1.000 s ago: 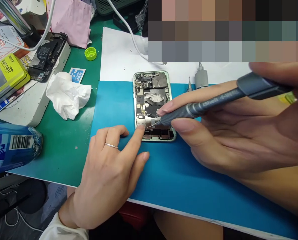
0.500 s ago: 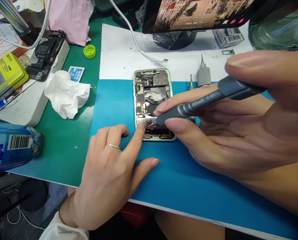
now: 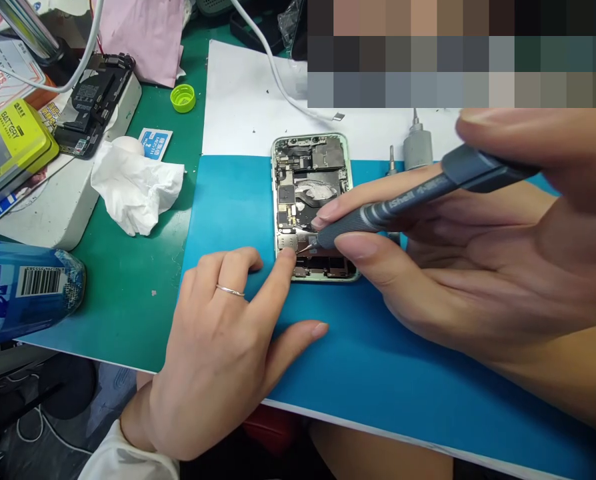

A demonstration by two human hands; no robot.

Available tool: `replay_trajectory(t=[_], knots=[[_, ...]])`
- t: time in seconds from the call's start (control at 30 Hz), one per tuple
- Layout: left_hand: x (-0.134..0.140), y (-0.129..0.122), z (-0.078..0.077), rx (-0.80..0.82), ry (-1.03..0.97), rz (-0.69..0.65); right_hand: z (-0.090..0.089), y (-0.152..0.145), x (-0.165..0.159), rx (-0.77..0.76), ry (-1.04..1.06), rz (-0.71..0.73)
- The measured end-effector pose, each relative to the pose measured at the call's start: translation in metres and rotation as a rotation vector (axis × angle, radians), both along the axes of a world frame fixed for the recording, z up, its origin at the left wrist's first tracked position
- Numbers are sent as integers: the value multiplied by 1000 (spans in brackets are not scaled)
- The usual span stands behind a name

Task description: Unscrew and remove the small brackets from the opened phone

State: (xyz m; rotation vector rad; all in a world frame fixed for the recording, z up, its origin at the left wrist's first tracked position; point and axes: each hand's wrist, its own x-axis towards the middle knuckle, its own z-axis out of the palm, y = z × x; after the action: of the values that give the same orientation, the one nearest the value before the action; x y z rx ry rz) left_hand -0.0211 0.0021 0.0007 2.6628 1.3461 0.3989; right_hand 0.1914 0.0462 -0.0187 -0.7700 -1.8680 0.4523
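My right hand [image 3: 471, 260] gripping the screwdriver [image 3: 415, 199], tip down at the opened phone [image 3: 318, 192], my left hand [image 3: 218, 340] touching its edge

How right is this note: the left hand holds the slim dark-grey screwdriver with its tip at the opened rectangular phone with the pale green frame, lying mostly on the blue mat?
Wrong hand: the head view shows the right hand holding the slim dark-grey screwdriver. The rest stands: its tip is at the opened phone, lying mostly on the blue mat.

the opened phone [image 3: 314, 193], screwdriver [image 3: 408, 199] and battery box [image 3: 21, 137] show a phone repair workshop.
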Motion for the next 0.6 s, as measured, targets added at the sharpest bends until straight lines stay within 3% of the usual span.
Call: replay_trajectory(t=[0.6], knots=[[-2, 0, 0, -4, -24, -2, 4, -2, -4, 5, -32, -57]])
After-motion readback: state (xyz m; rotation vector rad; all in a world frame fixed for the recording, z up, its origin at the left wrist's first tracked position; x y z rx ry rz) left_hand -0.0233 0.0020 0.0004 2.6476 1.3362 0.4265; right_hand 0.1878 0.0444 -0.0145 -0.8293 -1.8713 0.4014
